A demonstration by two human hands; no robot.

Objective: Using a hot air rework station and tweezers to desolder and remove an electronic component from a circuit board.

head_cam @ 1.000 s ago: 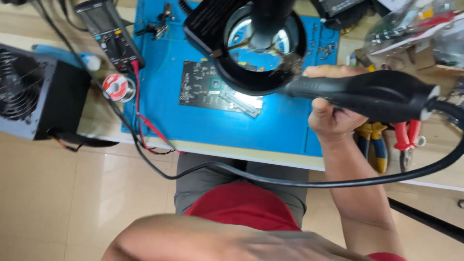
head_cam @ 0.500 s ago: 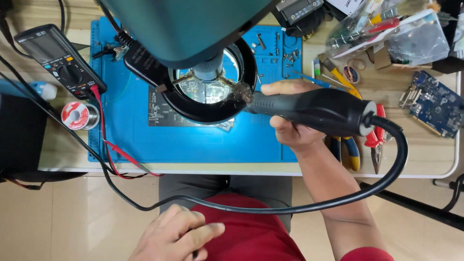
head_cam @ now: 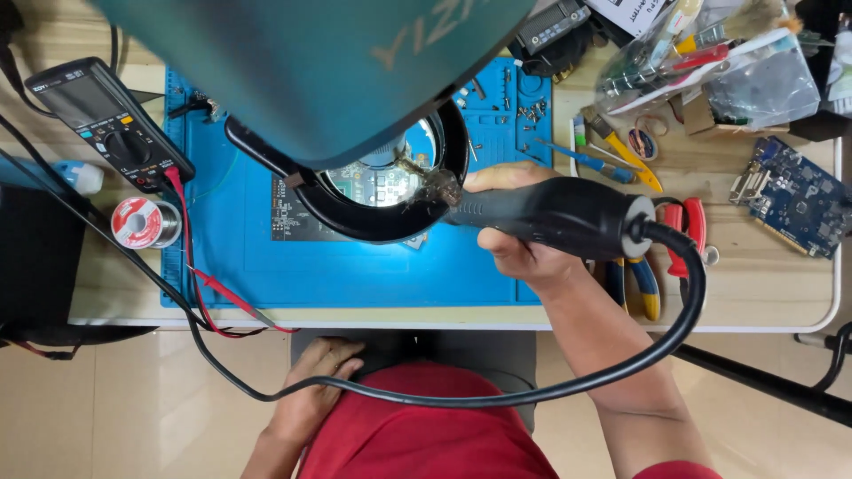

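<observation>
One hand does the holding: the right hand [head_cam: 524, 253] has its fingers wrapped around a black hot-air handpiece [head_cam: 555, 215], nozzle under the ring magnifier lamp [head_cam: 373, 217] over a circuit board [head_cam: 297, 222]. The handpiece looks rigid and light, best gripped mid-barrel, its stiff cable [head_cam: 497, 390] tugging. The left hand [head_cam: 311, 381] rests loosely curled on the lap. A blue mat [head_cam: 355, 275] covers a cluttered wooden bench [head_cam: 754, 284].

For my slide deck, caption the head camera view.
Right hand holds a black hot-air handpiece over a circuit board under a ring-lit magnifier; left hand rests on lap.
</observation>
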